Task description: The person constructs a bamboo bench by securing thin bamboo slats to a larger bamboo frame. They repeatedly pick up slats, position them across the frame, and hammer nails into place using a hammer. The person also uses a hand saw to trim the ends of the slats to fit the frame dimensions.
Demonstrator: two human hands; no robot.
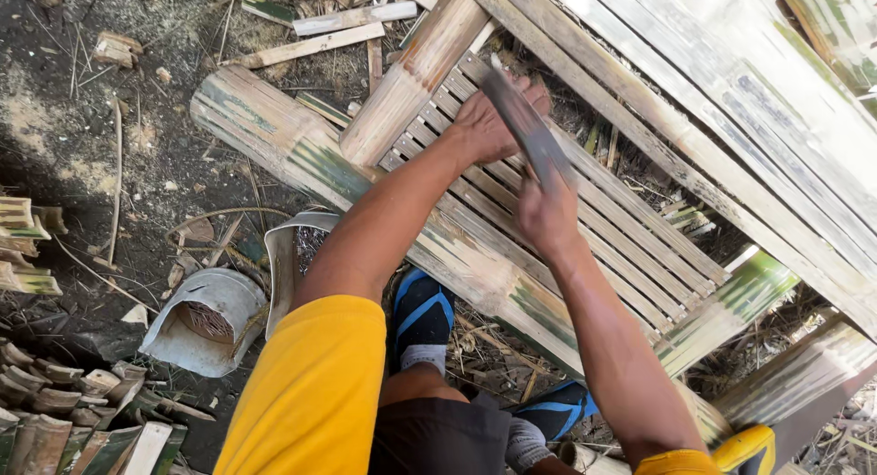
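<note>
Many thin strips already lie split in the flattened bamboo panel (512, 219) on the ground. The left hand (489, 123) presses flat and open on it; the right hand (546, 215) grips a raised blade (525, 128). The green end looks uncut.

Split bamboo mat (548, 210) lies on the ground, bucket (206, 320) to its left.

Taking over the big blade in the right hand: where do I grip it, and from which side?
Grip the blade at its handle end, where the right hand wraps it, coming from the near side below. The flat dark blade slants up and away over the split bamboo slats, which the left hand presses down, so its upper length is bare metal.
</note>
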